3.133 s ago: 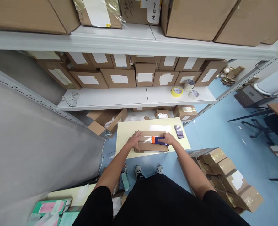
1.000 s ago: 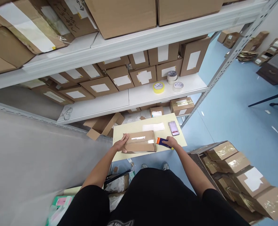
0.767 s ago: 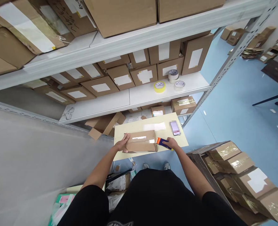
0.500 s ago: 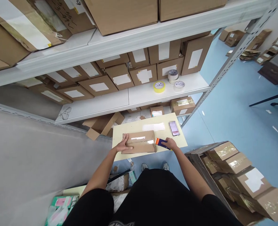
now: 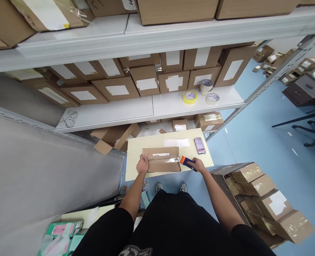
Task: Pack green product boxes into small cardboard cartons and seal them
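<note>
A flat brown cardboard box [image 5: 161, 165] lies on the pale yellow table, with a white label on top. Shiny clear tape [image 5: 170, 160] runs along its middle seam towards the right end. My left hand [image 5: 142, 164] grips the box's left end, thumb on top and fingers curled at the side. In my right hand [image 5: 197, 165] is a dark blue and orange tape dispenser [image 5: 187, 162]. Its orange front sits right at the box's right end; whether it touches the cardboard I cannot tell.
On the pale yellow table [image 5: 134, 145] lie a white paper strip [image 5: 176, 143] and a blurred purple phone-like item [image 5: 199, 145]. Behind it, a shelf [image 5: 115, 113] carries labelled boxes and tape rolls [image 5: 190, 97]. An open carton [image 5: 113, 137] is at left; stacked boxes [image 5: 261, 188] stand right.
My left hand has gone from lying spread over the box's left part to gripping its left end. My right hand still holds the tape dispenser at the right end. The view has shifted.
</note>
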The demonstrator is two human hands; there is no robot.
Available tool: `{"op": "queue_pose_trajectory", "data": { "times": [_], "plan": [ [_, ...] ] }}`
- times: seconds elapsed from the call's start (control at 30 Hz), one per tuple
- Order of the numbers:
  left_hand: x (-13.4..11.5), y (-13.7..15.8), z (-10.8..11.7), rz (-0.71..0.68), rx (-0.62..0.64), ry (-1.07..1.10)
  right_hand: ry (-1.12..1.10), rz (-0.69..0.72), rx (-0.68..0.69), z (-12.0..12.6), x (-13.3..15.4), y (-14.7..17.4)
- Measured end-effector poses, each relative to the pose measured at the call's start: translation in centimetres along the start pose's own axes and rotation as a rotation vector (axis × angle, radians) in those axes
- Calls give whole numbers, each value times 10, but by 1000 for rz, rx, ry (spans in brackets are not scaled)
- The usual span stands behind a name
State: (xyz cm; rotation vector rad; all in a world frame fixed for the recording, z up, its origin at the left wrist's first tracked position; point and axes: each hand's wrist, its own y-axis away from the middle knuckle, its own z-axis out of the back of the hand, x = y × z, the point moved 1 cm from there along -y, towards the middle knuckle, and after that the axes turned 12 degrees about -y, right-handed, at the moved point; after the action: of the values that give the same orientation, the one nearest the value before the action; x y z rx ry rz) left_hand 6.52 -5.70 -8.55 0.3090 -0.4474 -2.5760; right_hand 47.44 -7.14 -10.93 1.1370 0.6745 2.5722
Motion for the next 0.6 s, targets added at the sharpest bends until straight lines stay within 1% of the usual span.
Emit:
{"op": "queue_pose_trajectory", "data": {
  "times": [0.13,0.2,0.27,0.4,0.5,0.6],
  "plan": [
    [17,-10,1,-10,17,39,-18,28,-41,-1,15,16],
    [34,-20,3,-35,37,90,-57,58,-37,-2,30,26],
    [55,-33,5,-58,62,151,-92,117,-33,-5,51,36],
    [98,-60,7,-92,119,265,-81,236,-41,-16,109,54],
    [120,-74,6,-101,159,293,37,240,-82,-24,161,65],
    [136,-83,7,-81,182,283,177,231,-115,-33,212,74]
  ]
}}
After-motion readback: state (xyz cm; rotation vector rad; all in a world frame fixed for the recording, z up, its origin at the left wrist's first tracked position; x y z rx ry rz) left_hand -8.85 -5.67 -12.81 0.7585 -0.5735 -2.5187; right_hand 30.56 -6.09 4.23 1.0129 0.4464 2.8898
